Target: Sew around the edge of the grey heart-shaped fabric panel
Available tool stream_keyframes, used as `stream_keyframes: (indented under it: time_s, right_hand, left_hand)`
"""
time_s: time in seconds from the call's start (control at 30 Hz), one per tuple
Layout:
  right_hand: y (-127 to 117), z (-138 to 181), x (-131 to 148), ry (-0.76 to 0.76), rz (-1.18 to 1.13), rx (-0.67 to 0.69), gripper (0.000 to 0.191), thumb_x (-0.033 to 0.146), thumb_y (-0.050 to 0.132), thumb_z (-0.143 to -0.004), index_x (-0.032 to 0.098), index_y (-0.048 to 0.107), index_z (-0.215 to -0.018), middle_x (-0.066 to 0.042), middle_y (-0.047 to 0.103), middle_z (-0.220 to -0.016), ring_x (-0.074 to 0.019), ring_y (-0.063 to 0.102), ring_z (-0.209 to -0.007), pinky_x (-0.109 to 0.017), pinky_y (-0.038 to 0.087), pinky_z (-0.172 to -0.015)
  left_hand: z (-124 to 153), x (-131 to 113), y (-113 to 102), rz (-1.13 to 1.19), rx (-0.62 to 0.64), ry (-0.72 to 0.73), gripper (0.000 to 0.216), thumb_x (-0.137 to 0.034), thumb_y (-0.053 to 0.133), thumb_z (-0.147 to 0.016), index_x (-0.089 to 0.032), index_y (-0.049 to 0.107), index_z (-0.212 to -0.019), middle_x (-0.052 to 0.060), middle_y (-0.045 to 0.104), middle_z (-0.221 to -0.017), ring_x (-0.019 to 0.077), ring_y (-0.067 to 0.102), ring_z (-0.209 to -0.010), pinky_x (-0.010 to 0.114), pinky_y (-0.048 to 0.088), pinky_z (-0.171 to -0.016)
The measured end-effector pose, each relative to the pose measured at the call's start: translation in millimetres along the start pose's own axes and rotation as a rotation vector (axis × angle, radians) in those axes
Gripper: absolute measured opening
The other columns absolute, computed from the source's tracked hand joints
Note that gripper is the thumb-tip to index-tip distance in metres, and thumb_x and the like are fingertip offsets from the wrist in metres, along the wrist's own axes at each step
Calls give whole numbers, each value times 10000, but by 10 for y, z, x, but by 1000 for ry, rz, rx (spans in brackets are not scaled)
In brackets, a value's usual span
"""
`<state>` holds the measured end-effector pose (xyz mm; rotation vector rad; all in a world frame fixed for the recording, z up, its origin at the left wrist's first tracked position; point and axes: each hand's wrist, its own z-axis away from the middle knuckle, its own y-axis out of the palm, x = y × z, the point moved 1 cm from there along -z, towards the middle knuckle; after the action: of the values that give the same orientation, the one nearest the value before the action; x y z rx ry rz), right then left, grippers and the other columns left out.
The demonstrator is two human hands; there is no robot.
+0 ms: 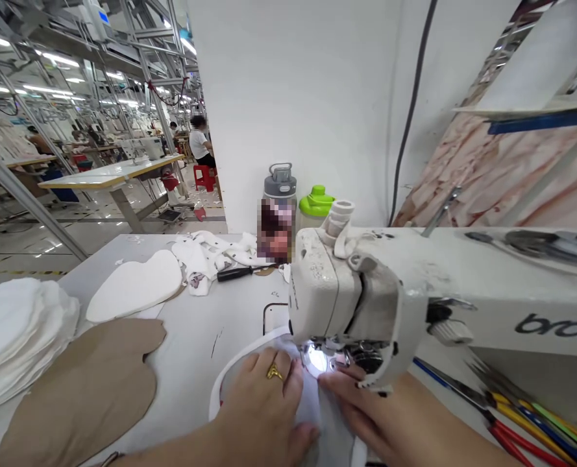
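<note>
A light grey cloth piece with a white edge (234, 353) lies under the needle area of a white sewing machine (346, 285), where a lamp shines. My left hand (263, 395), with a gold-coloured ring, rests palm down on the cloth left of the needle, thumb apart from the fingers. Close to the lit needle area, my right hand (361, 402) grips the cloth from the right side. The machine head covers some of its fingers. The needle tip itself is hard to make out.
White pads (10, 331) are stacked at left, beside brown cloth (88, 383) and a heart-like white piece (137, 285). A black-handled tool (234, 274), white scraps (210, 250) and bottles (281, 178) stand or lie behind. Red-handled pliers (500, 421) lie right. A person (200, 146) sits far off.
</note>
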<state>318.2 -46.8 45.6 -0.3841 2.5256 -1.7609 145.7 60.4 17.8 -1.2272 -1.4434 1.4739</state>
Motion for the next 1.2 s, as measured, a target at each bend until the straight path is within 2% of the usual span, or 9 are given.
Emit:
stream_keyframes:
  time_s: [0.17,0.37,0.63,0.73,0.8,0.87,0.97,1.1,1.2]
  right_hand:
    - [21,-32,-10,-7,25,11,369,125,327,-878,195,683,-946,-103,696,-929,-226,667,-752,-340,555,-623]
    - [50,-65,6,27,2,-20,374,147,307,-920,180,678,-947,-106,695,-900,-226,678,-776,-370,575,-694]
    - [162,10,-3,-20,120,-52,358,153,336,-894,184,683,-977,-139,693,-943,-267,686,-808,-418,590,-660]
    - [181,6,1,-13,99,-29,326,171,345,-899,190,658,-807,-144,689,-954,-277,680,-847,-430,588,-687]
    - [174,-2,8,1,75,-25,320,179,341,-907,195,630,-771,-140,687,-966,-281,677,-863,-437,585,-695]
    - [158,-9,15,16,30,-33,308,180,333,-912,204,612,-784,-121,687,-979,-276,674,-860,-433,582,-696]
    - [136,-4,16,65,-68,-19,261,200,348,-916,217,584,-805,-88,686,-970,-253,666,-833,-401,567,-695]
    - [147,25,-14,171,-126,18,193,245,408,-895,223,599,-887,-61,679,-905,-230,647,-773,-369,534,-661]
    - [179,34,-39,163,-120,36,226,247,415,-908,235,619,-1004,-49,682,-936,-219,650,-803,-338,520,-659]
  left_hand:
    - [-19,40,-88,53,49,-39,644,-524,423,-898,-69,490,-1349,220,516,-1297,379,470,-1136,552,414,-956]
    - [-42,80,-223,86,52,-55,541,-492,477,-888,-132,533,-1287,162,540,-1220,334,457,-1103,533,400,-966]
    - [-59,219,-195,85,14,11,585,-540,519,-856,-146,512,-1289,142,546,-1178,313,469,-1076,502,415,-954]
    - [-80,276,-211,88,-31,27,468,-500,541,-860,-209,556,-1226,113,560,-1149,296,494,-1038,490,435,-913]
    - [-82,254,-231,68,-40,59,299,-392,485,-915,-239,598,-1146,85,584,-1111,269,518,-1002,463,448,-886]
    - [-71,190,-235,38,13,128,256,-351,468,-927,-219,624,-1080,77,612,-1060,251,543,-966,430,463,-861]
    - [-41,88,-195,-46,106,228,381,-448,554,-857,-147,625,-1080,119,637,-1037,273,576,-904,405,500,-746]
    - [-21,36,-143,-206,97,271,342,-224,458,-893,-95,578,-1187,175,633,-1129,295,605,-906,390,508,-643]
    - [-27,41,-152,-221,141,272,348,-200,432,-896,-85,580,-1191,180,632,-1155,312,608,-946,409,526,-661]
